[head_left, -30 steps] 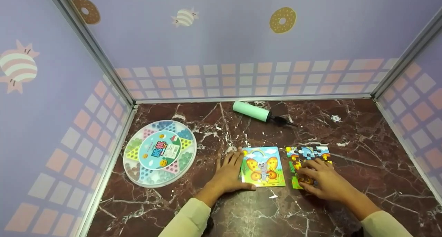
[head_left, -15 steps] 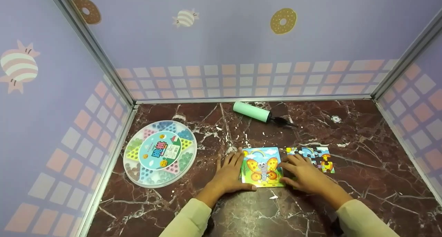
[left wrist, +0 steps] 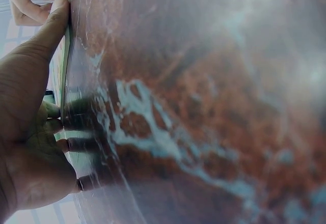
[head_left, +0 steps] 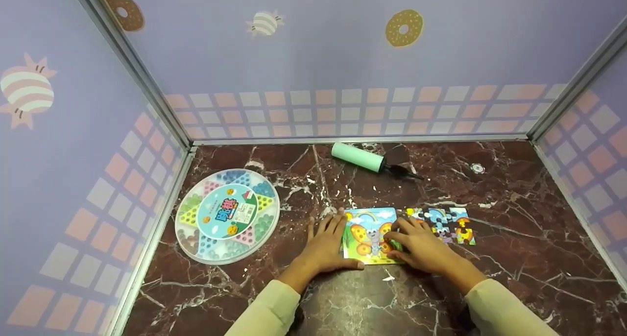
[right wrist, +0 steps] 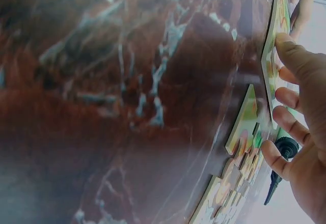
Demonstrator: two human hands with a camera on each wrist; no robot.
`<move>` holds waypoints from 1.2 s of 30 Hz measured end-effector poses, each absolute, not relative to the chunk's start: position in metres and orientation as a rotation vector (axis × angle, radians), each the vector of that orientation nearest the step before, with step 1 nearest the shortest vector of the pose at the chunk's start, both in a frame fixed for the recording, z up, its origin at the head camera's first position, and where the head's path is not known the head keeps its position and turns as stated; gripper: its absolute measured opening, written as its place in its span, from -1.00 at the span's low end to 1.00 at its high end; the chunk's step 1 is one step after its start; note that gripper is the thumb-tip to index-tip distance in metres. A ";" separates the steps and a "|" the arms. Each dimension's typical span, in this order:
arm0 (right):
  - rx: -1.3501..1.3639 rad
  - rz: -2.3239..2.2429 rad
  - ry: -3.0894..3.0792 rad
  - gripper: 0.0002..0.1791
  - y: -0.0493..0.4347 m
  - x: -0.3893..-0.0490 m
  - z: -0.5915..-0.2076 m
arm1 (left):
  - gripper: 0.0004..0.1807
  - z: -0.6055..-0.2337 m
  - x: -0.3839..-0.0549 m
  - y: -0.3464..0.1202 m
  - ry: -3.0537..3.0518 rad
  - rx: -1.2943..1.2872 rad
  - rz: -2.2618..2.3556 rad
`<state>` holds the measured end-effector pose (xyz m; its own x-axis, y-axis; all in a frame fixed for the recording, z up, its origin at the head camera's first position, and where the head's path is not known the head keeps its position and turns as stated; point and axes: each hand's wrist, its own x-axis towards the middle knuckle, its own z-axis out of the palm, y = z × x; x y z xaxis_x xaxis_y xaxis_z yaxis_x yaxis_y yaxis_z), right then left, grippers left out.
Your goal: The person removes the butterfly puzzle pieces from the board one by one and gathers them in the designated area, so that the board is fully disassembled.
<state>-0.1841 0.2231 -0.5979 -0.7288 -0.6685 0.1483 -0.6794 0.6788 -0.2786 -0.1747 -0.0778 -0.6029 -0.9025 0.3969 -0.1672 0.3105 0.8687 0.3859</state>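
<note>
A square butterfly puzzle board lies on the dark marbled table in the head view. My left hand rests at its left side with fingers spread, the thumb along the near edge. My right hand is over the board's right edge, fingertips near the butterfly's right wing. In the right wrist view its thumb touches the board and its fingers are loosely bent; no piece shows between them. Right of the board lie several jigsaw pieces, partly interlocked. A green piece among them is hidden by my right hand in the head view.
A round Chinese checkers set with a clear cover lies at the left. A mint-green hand pump with a black nozzle lies behind the board. A small round chip sits back right. Printed walls enclose the table's back and sides.
My right hand has moved left from the jigsaw pieces to the board's right edge, uncovering the right-hand pieces. My left hand has stayed in place.
</note>
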 end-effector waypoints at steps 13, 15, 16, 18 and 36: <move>1.119 0.605 -2.921 -0.67 0.218 -0.186 -0.591 | 0.54 -0.600 -0.174 -0.078 2.795 0.537 0.568; 1.115 0.626 -2.935 -0.69 0.218 -0.187 -0.590 | 0.53 -0.600 -0.174 -0.078 2.792 0.535 0.573; 1.112 0.636 -2.942 -0.69 0.217 -0.188 -0.590 | 0.53 -0.599 -0.174 -0.078 2.791 0.533 0.577; 1.109 0.657 -2.954 -0.69 0.216 -0.188 -0.589 | 0.53 -0.599 -0.174 -0.078 2.789 0.530 0.580; 1.087 0.553 -2.934 -0.63 0.213 -0.185 -0.587 | 0.54 -0.600 -0.174 -0.077 2.800 0.529 0.538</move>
<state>-0.1846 0.2133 -0.5867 -0.7652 -0.6381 0.0856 -0.6254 0.7053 -0.3337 -0.1741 -0.0770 -0.5998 -0.9053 0.3917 -0.1645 0.3028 0.8665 0.3969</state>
